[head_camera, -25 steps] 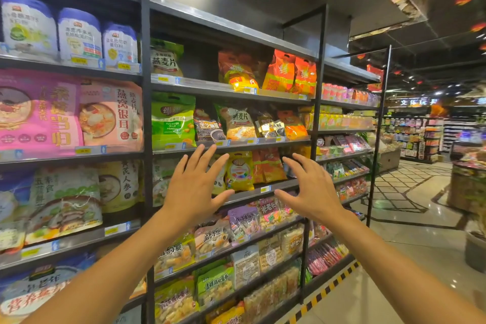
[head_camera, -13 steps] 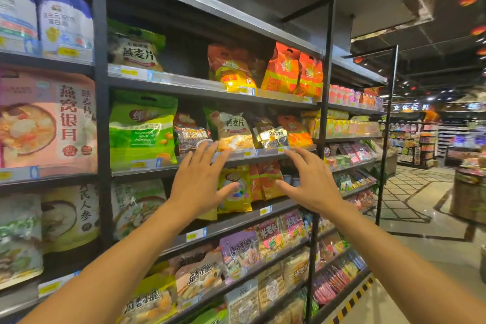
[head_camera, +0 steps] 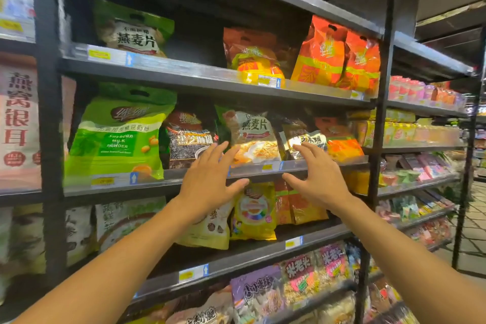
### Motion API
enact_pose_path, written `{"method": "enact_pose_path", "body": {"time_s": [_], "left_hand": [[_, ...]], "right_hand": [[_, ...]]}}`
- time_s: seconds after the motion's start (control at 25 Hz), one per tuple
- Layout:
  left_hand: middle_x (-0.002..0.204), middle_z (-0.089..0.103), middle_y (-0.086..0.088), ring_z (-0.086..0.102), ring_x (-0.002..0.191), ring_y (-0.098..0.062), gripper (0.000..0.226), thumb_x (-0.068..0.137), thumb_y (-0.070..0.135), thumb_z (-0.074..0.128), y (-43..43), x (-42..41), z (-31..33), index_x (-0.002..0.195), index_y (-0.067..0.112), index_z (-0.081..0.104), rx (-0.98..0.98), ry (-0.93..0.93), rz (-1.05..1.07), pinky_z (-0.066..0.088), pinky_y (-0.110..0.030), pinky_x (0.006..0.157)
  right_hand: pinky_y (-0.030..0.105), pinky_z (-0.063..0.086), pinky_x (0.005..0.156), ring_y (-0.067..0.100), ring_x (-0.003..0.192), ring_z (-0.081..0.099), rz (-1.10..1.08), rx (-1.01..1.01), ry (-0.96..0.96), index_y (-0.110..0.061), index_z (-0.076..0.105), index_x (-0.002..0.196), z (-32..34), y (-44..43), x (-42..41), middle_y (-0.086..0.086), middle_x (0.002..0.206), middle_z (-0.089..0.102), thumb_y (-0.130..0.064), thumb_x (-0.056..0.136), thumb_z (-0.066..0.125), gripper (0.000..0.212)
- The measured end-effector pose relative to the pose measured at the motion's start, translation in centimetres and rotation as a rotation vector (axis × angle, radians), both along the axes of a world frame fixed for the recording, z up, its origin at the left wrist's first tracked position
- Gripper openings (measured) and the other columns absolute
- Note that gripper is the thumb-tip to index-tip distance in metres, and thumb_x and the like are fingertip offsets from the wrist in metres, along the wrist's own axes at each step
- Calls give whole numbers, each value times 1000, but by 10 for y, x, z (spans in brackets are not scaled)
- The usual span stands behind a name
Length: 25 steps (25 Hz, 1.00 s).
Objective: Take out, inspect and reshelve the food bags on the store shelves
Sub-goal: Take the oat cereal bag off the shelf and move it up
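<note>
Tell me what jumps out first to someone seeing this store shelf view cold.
Two bare hands, left hand and right hand, reach with fingers spread toward the oatmeal bag on the middle shelf, holding nothing yet. To its left stands a big bright green soybean milk powder bag, the loudest colour in view. Above right, on the upper shelf, vivid orange bags stand side by side.

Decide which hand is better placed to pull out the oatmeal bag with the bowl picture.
Probably the left hand: its fingers overlap the lower left corner of the oatmeal bag with the bowl picture, while the right hand is before the neighbouring dark bag.
</note>
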<state>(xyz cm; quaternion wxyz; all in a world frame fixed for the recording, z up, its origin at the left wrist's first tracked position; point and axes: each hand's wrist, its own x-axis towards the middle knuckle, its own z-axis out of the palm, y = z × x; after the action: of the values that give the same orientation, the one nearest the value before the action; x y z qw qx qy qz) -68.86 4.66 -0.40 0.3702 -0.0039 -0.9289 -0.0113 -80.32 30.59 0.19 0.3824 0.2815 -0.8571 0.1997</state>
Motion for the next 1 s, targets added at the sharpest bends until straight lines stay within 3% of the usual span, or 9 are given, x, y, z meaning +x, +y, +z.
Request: {"method": "enact_pose_path", "body": {"time_s": [0.28,0.4,0.56,0.68,0.76,0.84,0.92,0.96,1.0], "left_hand": [[175,8,-3,10,161,-23,109,91,69,61,23,-143,33,167,14,3,373,-92,91,18,-43,127],[174,13,-9,23,158,-29,132,75,83,64,22,-194,49,166,11,0,565,-142,130,30,-47,125],[173,15,-13,34,152,-32,124,87,62,71,19,-245,60,164,4,-7,778,-213,180,43,-38,105],[171,20,-16,38,148,-34,119,87,60,74,12,-270,57,164,1,3,834,-268,227,39,-34,92],[169,25,-16,39,148,-35,120,83,60,79,2,-283,50,163,2,11,864,-284,286,41,-37,98],[164,35,-20,46,143,-39,128,74,66,82,-8,-291,43,161,-2,16,860,-297,316,47,-43,102],[142,59,-25,64,123,-39,130,63,73,82,-13,-291,41,150,-11,35,802,-325,329,56,-46,94],[116,73,-19,73,101,-28,115,64,71,83,-14,-290,41,137,-11,51,796,-320,307,58,-39,82],[85,74,-6,70,74,-16,85,70,66,83,-16,-290,40,114,-6,65,792,-311,287,55,-30,66]], "right_hand": [[50,47,111,23,143,43,209,17,-88,-27,35,156,19,-5,-172,-2,158,43,-63,87,63,83],[47,45,113,23,143,43,301,12,-137,-26,32,158,25,-6,-226,-1,160,41,-62,87,67,87],[40,41,112,23,140,47,402,-18,-177,-20,30,160,29,-10,-284,3,163,37,-48,92,69,83],[38,44,106,24,138,48,441,-82,-236,-19,29,160,29,-15,-307,6,161,40,-41,95,68,79],[37,47,101,25,134,53,488,-127,-308,-22,29,160,28,-20,-319,4,161,41,-39,96,69,78],[41,47,106,26,141,49,581,-168,-380,-25,29,160,26,-24,-327,2,163,39,-37,97,68,75],[43,46,109,26,144,46,645,-210,-434,-26,29,159,27,-29,-332,3,164,38,-36,98,68,73],[42,46,109,25,144,45,663,-222,-456,-25,29,159,29,-32,-334,3,164,38,-36,98,68,74],[42,46,108,26,145,45,674,-225,-473,-25,28,160,30,-36,-336,4,164,37,-37,97,68,75]]}}
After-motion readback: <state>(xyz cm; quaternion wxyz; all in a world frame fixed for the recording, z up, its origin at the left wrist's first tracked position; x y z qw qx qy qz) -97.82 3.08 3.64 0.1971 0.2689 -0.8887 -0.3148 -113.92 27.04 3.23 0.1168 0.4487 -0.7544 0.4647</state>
